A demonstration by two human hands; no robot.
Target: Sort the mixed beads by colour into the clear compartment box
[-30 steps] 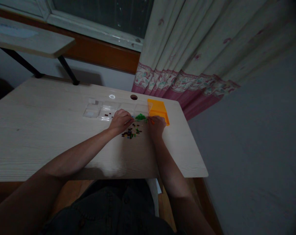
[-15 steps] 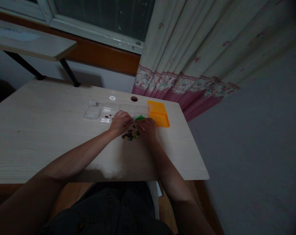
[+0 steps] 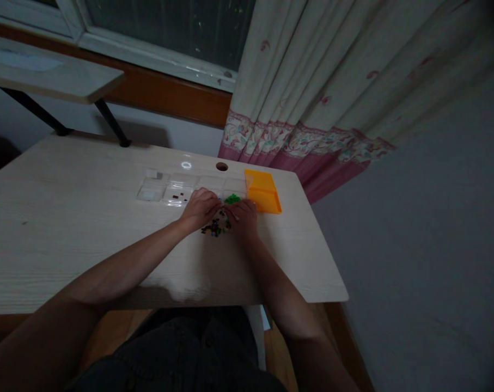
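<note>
My left hand and my right hand meet fingertip to fingertip over the desk, both with fingers pinched. Whatever lies between the fingertips is too small and dark to name. Just below them is a loose pile of small mixed pieces, mostly dark brown with some green, yellow and blue. Green pieces sit in a clear compartment behind my right hand. A few dark red-brown pieces lie in another clear compartment left of my left hand.
A row of clear plastic trays runs along the back of the desk. At its right end stands an open orange box. Behind are a round cable hole, a raised shelf and a curtain.
The fingertips of both hands have shifted slightly and remain together above the pile. The whole view has tilted a little; the trays and orange box stay in place.
</note>
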